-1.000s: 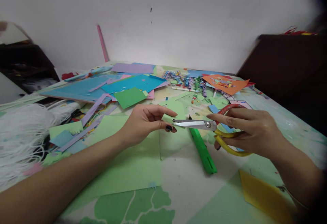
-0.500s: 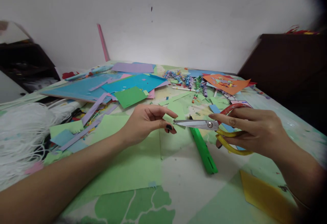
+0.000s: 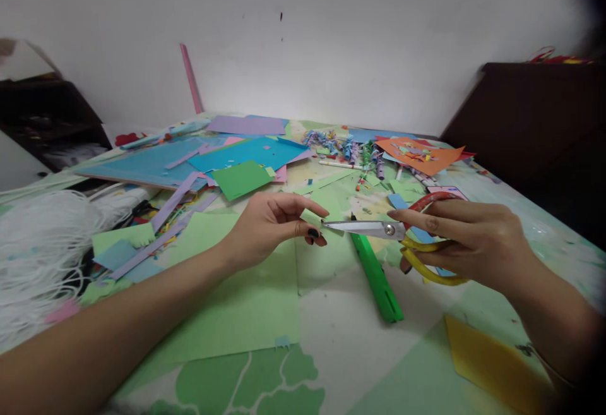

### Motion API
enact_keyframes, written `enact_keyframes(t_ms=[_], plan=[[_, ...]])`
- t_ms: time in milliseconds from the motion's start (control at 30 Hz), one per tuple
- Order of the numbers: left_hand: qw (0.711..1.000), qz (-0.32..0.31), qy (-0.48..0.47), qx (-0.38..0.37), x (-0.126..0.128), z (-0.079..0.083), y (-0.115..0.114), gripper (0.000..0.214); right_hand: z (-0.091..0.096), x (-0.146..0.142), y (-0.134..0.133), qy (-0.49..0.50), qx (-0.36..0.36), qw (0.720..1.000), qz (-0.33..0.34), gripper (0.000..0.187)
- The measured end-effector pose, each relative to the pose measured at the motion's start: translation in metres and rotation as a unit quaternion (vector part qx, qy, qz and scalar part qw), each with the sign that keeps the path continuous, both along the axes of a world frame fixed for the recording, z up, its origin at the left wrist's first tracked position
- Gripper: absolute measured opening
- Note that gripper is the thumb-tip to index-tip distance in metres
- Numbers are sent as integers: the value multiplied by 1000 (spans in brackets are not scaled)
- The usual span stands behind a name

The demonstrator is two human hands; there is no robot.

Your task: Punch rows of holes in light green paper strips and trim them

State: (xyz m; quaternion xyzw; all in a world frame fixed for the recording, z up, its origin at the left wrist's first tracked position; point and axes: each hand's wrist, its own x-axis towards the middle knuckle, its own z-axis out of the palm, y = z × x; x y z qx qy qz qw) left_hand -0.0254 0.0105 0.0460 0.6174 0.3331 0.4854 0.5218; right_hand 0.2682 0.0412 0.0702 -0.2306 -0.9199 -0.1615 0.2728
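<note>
Between thumb and fingers, my left hand (image 3: 272,222) pinches a small piece of light green paper (image 3: 312,217). My right hand (image 3: 473,238) grips a pair of scissors (image 3: 369,229) with one red and one yellow handle loop. The blades point left and their tips meet the paper at my left fingertips. The blades look nearly closed. A large light green sheet (image 3: 246,307) lies under my left forearm. Beneath the scissors, a green box cutter (image 3: 379,282) rests on the patterned tablecloth.
White cord (image 3: 42,244) is heaped at left beside purple paper strips (image 3: 156,244). Farther back lie blue paper (image 3: 250,151), a green card (image 3: 243,179), small curled paper pieces (image 3: 350,148) and an orange sheet (image 3: 426,157) with scraps. A yellow sheet (image 3: 492,361) lies at front right.
Both hands stay almost in place. The scissor blades have come slightly closer together at the paper.
</note>
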Motion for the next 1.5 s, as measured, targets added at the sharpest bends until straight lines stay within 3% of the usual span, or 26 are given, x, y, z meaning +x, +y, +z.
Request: enact_keyframes(t_ms=[267,500,733,833,933,1033,1133,1200,1333,1500], plan=[[999,-9,-29,28,0,0,-1,22,-3,-11,-6,33,-94,995,9,47],[999,-3,-25,46,4,4,-5,23,-11,-16,-8,23,-132,991,21,54],[998,31,-39,45,3,0,-6,23,-16,-17,-4,58,-131,988,50,55],[995,85,13,55,3,0,-8,19,-19,-20,-5,107,-179,978,21,50],[974,161,92,127,2,4,-10,15,-20,-25,-8,194,-309,929,-62,50],[944,221,136,203,2,7,-10,11,-18,-32,-13,291,-441,842,-112,51],[946,231,137,184,2,8,-10,17,-12,-38,-19,330,-549,761,-100,50],[955,219,137,148,2,8,-10,22,-8,-40,-23,322,-597,728,-101,53],[963,204,141,109,2,8,-11,26,-6,-40,-25,320,-632,695,-123,60],[960,223,135,107,2,7,-10,26,-14,-36,-16,335,-623,693,-141,55]])
